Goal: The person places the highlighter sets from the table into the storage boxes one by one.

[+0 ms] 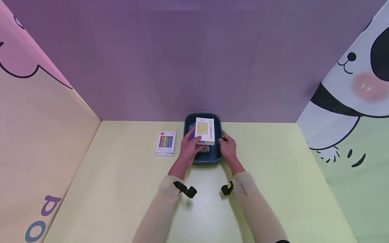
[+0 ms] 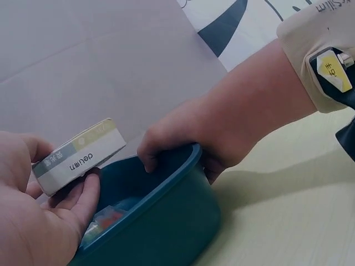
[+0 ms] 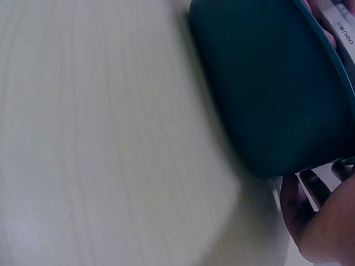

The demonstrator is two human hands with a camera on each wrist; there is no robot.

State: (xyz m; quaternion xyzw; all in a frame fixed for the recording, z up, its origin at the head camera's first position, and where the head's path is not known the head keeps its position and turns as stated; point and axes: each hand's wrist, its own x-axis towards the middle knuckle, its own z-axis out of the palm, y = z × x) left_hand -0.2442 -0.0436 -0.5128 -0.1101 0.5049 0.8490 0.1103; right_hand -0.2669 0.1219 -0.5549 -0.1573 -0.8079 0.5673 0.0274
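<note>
My left hand (image 1: 189, 148) grips a small white-and-yellow carton (image 1: 205, 131) by its lower left side, above a dark teal bin (image 1: 216, 153). In the left wrist view the carton's end (image 2: 80, 158) shows "deli" lettering. My right hand (image 1: 228, 145) pinches the bin's right rim, thumb inside and fingers outside. Inside the bin, partly hidden by the carton and my left hand, lies a small clear packet (image 2: 105, 219) with coloured contents. The right wrist view shows the bin's outer wall (image 3: 272, 83) and the fingers of my right hand (image 3: 327, 221) against it.
Left of the bin, a white box with a picture of coloured sticks (image 1: 165, 144) lies flat on the pale wood-grain table (image 1: 127, 189). A purple wall (image 1: 194, 60) rises right behind the bin. Printed cartoon panels stand at both sides.
</note>
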